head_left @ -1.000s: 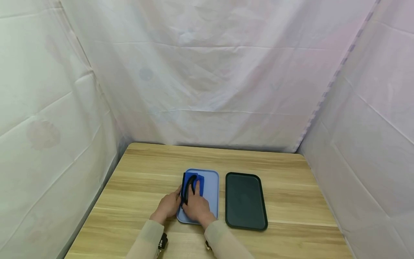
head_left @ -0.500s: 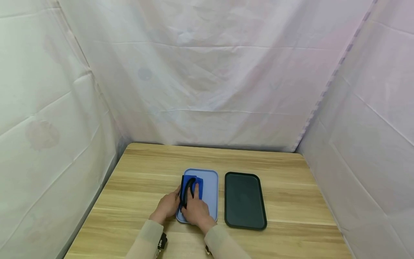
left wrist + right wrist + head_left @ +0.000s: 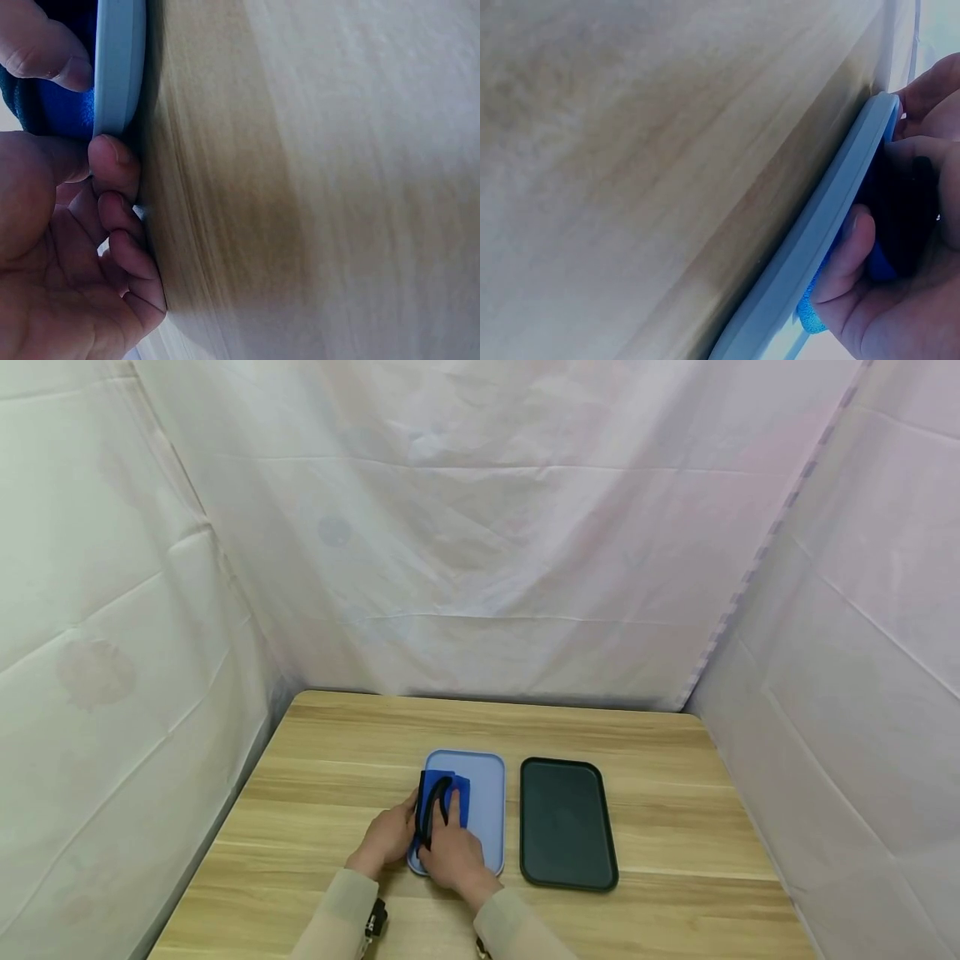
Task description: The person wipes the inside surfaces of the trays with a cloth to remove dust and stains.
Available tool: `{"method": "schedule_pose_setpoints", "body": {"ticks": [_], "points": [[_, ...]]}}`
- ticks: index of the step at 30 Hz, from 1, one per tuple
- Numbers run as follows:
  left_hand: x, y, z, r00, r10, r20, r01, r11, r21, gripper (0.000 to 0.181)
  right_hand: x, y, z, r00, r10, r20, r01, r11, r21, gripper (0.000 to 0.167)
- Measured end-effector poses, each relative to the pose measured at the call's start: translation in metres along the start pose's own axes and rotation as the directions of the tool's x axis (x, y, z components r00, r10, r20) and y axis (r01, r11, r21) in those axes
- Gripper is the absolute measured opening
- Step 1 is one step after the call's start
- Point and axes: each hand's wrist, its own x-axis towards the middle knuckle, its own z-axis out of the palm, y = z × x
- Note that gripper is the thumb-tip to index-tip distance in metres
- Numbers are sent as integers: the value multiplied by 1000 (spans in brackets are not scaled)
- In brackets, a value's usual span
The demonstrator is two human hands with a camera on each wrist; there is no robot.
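A light-blue tray [image 3: 489, 810] lies on the wooden table. On its left half is a blue, fuzzy-looking cloth [image 3: 462, 793] with a black curved, handle-like loop [image 3: 429, 814] over it; how the two join cannot be told. My right hand [image 3: 452, 852] holds the loop and cloth, two fingers reaching forward over the blue. In the right wrist view, the right thumb [image 3: 851, 251] bends around the dark piece beside the tray rim [image 3: 810, 232]. My left hand [image 3: 392, 833] pinches the tray's left rim, its fingertips at the tray edge [image 3: 118, 67] in the left wrist view.
A dark green tray [image 3: 567, 823] lies just right of the light-blue one, with a narrow gap between them. White cloth walls [image 3: 480, 543] stand behind the table [image 3: 360, 735] and on both sides. A dark wrist device [image 3: 377, 917] sits by the left sleeve.
My right hand has slid the blue cloth and black loop slightly toward the near end of the tray. The left hand stays at the left rim.
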Motion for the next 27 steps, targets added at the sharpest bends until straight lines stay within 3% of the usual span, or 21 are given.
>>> {"method": "schedule_pose_setpoints", "body": {"ticks": [9,27], "points": [[1,0,1,1000,-5,-1,5,1000,-7,52,-4,0,-2,1000,0,5,0,1000,-3,85],[1,-2,2,1000,6,-3,-6,1000,-5,53,-7,19,-6,999,-50,18,50,998,-33,80]]}}
